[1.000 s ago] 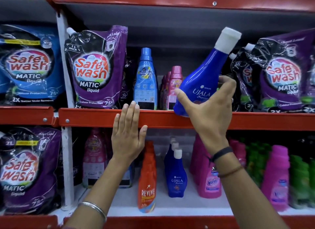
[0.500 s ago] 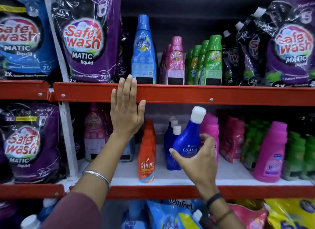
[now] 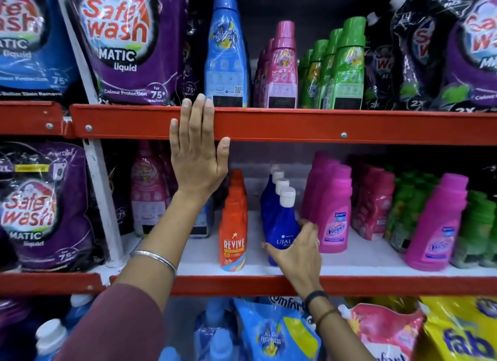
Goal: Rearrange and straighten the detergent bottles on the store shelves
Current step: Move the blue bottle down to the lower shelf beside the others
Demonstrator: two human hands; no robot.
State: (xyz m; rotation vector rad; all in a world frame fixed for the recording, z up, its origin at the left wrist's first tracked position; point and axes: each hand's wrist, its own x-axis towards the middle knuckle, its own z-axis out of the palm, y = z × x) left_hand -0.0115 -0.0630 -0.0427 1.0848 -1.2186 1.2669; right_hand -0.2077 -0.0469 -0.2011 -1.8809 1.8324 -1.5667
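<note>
Fingers of the right hand (image 3: 297,249) are wrapped around the lower body of a blue Ujala bottle (image 3: 283,227), thumb on its front and the rest curled round the far side, so the hand is clamped on it. The bottle stands at the front of a file of matching white-capped blue bottles (image 3: 271,196) running back behind the hand, probably so it lines up with its own kind. It looks close to upright, and its base seems to be on the white shelf board (image 3: 376,264), though the hand hides the contact. Just left of the hand stands an orange Revive bottle (image 3: 233,239); just right, nearly touching the knuckles, a pink Vanish bottle (image 3: 334,221). Higher and to the left, the left hand (image 3: 197,156) lies flat and open-fingered against the red shelf edge (image 3: 322,125), holding nothing, likely as a brace for the reach.
</note>
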